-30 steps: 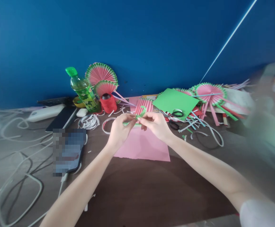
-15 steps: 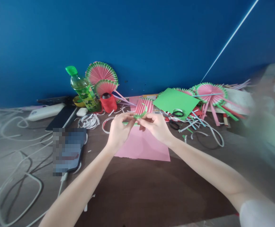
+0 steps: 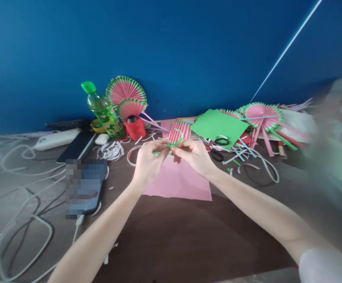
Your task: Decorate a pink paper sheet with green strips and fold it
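Note:
Between my two hands is a pleated pink paper [image 3: 180, 130] with a green edge facing me. My left hand [image 3: 149, 160] pinches the left end of that green edge. With thumb and fingertips, my right hand [image 3: 194, 157] grips a narrow green paper strip [image 3: 178, 141] at the pleats' edge; its loose end curls up over the pink folds. Beneath both hands a flat sheet of pink paper [image 3: 182, 184] lies on the brown table. The fingertips cover where strip and pleats meet, so I cannot tell how they are joined.
Scissors with black handles [image 3: 218, 155] lie right of my hands, by a green sheet [image 3: 219, 126]. Finished pink-green paper fans [image 3: 262, 118] are at the back. Left stand a green bottle [image 3: 104, 114] and a red thread spool [image 3: 134, 127]. A phone [image 3: 90, 186] and white cables [image 3: 45, 224] lie nearer.
Hardly anything differs. Both hands keep the same pinch on the green edge and strip, with only a very slight shift at the fingertips.

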